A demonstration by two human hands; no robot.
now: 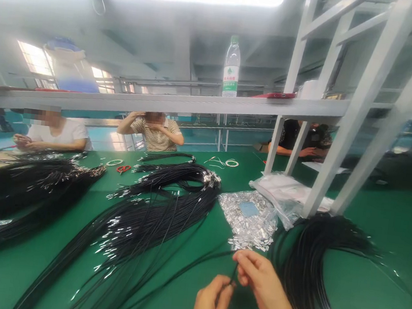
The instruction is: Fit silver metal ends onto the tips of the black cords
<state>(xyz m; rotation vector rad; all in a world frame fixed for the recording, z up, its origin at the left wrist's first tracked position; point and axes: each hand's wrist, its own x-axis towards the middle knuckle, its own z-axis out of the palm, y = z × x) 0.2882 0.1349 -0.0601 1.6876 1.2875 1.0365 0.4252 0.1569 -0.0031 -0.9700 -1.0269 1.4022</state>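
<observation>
Near the front of the green table, my left hand (213,301) pinches a thin black cord (212,258) between thumb and fingers. My right hand (257,274) pinches the same cord just above and to the right, so a short dark stretch shows between the two. From there the cord trails off to the left over the table. Just beyond my right hand lies a clear plastic bag of small silvery metal pieces (252,224), some spilling toward me. A thick bundle of black cords (304,270) curves beside my right forearm. Whether a metal piece sits in my fingertips is hidden.
Black cord bundles with silvery ends (169,215) cover the table's middle, with another heap (30,199) at left. Red-handled scissors (123,169) lie behind. White shelf posts (360,107) rise at right; a water bottle (231,68) stands on the shelf. Several people sit across.
</observation>
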